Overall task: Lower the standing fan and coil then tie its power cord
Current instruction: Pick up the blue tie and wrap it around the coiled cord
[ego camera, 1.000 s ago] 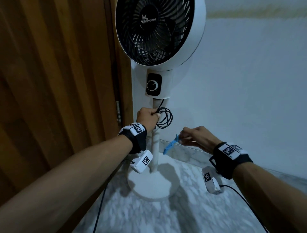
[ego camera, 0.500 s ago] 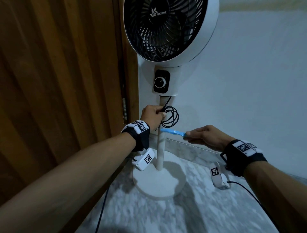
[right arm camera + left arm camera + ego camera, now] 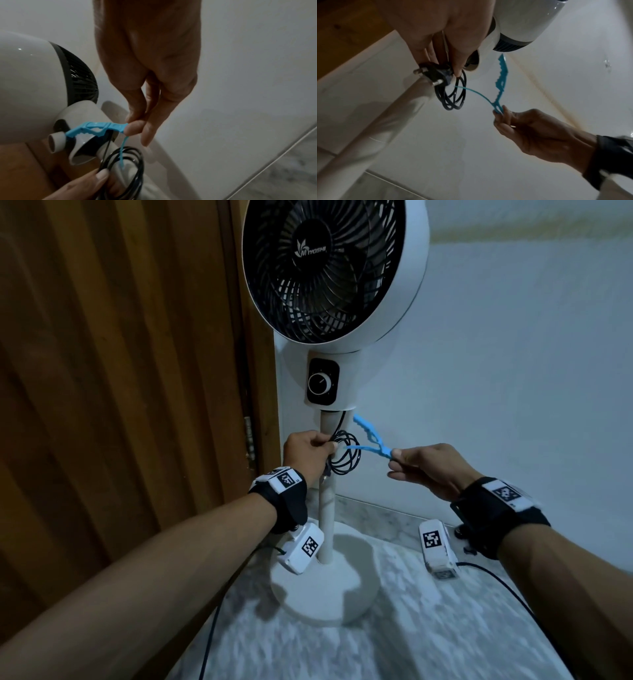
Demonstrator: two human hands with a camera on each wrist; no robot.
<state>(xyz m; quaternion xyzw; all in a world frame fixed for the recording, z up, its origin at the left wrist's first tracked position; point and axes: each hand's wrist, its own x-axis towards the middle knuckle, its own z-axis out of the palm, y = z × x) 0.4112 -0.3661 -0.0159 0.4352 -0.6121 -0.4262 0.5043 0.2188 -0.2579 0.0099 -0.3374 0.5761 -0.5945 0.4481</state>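
A white standing fan with a black grille stands on its pole and round base against the wall. My left hand grips the coiled black power cord and its plug beside the pole, just under the control dial. My right hand pinches a blue plastic tie at its bend. The tie's thin tail reaches into the coil, and its toothed end points up.
A wooden door fills the left, close to the fan. A pale wall runs behind and to the right. The floor is grey marble. Black cables trail from the wrist cameras over the floor.
My right hand has risen and brought the blue tie up to the coil, with its thin tail now poking into the loops. My left hand keeps holding the coil at the pole.
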